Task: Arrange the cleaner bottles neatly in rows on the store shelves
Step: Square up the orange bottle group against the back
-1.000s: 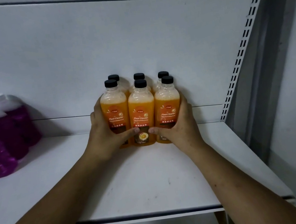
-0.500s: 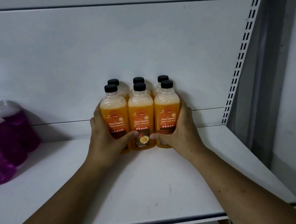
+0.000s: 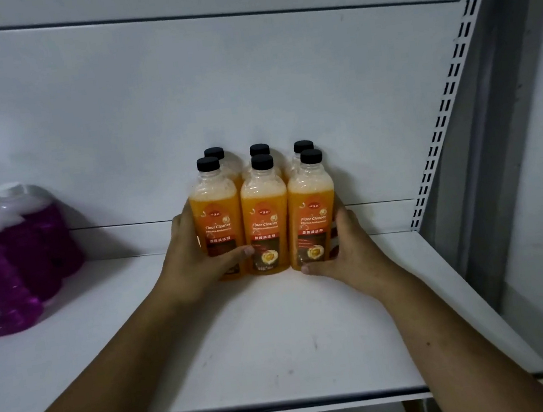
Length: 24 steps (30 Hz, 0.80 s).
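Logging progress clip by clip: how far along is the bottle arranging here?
Done: six orange bottles stand in two rows of three; purple bottles sit grouped at left. In hand: left grip and right grip clasp the orange block's sides. Left: likely just letting go.

Between the left hand and the right hand, three clear plastic bottles of orange liquid with black caps each bear an orange label reading "Floor Cleaner" in white: the left front bottle in the left hand's grip, the middle front bottle, and the right front bottle in the right hand's grip. The smaller line beneath seems to read "Effective Antibacterial"; the Chinese characters below it are too fine to read. Far left of the left hand, the label on the purple-liquid bottle with a white cap is too blurred to read
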{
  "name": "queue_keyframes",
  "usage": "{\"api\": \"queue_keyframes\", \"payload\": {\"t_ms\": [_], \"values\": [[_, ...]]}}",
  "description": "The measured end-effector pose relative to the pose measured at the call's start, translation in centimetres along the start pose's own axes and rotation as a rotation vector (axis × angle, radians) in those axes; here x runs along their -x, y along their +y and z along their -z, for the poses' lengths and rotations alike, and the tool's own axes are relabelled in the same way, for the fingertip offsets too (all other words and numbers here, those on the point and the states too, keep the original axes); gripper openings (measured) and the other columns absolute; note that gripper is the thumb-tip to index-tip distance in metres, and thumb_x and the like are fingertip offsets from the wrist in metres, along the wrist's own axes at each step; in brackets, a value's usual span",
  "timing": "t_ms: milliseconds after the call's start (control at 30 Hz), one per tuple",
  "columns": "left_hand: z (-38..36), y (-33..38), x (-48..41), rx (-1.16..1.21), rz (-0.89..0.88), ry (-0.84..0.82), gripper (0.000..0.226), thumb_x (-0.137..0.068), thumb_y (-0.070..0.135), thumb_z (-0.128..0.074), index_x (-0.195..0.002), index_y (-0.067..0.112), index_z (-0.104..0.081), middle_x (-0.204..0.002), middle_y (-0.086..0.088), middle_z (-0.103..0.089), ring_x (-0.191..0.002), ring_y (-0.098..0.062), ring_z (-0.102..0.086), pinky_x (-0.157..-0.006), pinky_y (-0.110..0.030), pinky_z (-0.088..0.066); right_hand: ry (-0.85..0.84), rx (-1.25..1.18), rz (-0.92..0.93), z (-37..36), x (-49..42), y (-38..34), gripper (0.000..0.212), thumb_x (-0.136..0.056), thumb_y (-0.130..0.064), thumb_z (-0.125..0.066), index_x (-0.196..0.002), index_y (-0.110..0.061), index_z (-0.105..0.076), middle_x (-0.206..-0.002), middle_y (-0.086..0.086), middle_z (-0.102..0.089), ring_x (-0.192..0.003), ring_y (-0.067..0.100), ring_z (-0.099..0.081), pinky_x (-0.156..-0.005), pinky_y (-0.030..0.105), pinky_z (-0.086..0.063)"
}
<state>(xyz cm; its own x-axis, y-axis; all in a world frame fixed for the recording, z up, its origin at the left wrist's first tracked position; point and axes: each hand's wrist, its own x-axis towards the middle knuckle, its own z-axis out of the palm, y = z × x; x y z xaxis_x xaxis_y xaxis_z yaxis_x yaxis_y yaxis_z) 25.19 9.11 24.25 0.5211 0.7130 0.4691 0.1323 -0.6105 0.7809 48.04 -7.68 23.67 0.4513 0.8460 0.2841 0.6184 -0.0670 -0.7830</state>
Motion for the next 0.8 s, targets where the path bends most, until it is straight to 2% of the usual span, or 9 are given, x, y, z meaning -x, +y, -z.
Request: {"api": "queue_keyframes", "payload": {"t_ms": [200,400,600,800], "values": [[-0.5,-1.6,-0.7,-0.018,0.033,-0.009,0.121,-0.048,0.064,-0.098,-0.149,0.044,-0.035,-0.139,0.003,-0.055,-0.128,-0.019,-0.060,-0.103,-0.053,-0.056,0.054,-0.019,-0.039,-0.7,-0.6,0.4,0.121,-0.053,-0.037,-0.102,-0.146,-0.049,-0.026,-0.144,-0.010,-0.049,-0.131,0.017,-0.057,-0.104,0.054,-0.055],[-0.5,-2.6,-1.1,0.001,0.058,-0.040,0.122,-0.050,0.065,-0.100,-0.151,0.043,-0.035,-0.140,0.004,-0.059,-0.129,-0.021,-0.062,-0.102,-0.054,-0.057,0.066,-0.006,-0.041,-0.5,-0.6,0.7,0.124,-0.054,-0.032,-0.104,-0.149,-0.049,-0.027,-0.142,-0.012,-0.054,-0.124,0.017,-0.062,-0.100,0.052,-0.058],[-0.2,-2.8,-1.2,-0.038,0.034,-0.059,0.120,-0.049,0.072,-0.096,-0.148,0.045,-0.034,-0.141,0.007,-0.058,-0.129,-0.018,-0.061,-0.102,-0.054,-0.056,0.058,-0.001,-0.048,-0.5,-0.5,0.0,0.123,-0.056,-0.029,-0.103,-0.149,-0.048,-0.026,-0.143,-0.009,-0.054,-0.127,0.020,-0.061,-0.101,0.055,-0.057],[-0.1,-2.3,-0.8,-0.033,0.026,-0.060,0.125,-0.049,0.076,-0.094,-0.151,0.045,-0.029,-0.143,0.006,-0.053,-0.131,-0.018,-0.059,-0.104,-0.053,-0.056,0.070,-0.013,-0.042,-0.5,0.2,-0.5,0.121,-0.056,-0.038,-0.103,-0.148,-0.052,-0.026,-0.143,-0.010,-0.052,-0.127,0.017,-0.060,-0.101,0.053,-0.057]]}}
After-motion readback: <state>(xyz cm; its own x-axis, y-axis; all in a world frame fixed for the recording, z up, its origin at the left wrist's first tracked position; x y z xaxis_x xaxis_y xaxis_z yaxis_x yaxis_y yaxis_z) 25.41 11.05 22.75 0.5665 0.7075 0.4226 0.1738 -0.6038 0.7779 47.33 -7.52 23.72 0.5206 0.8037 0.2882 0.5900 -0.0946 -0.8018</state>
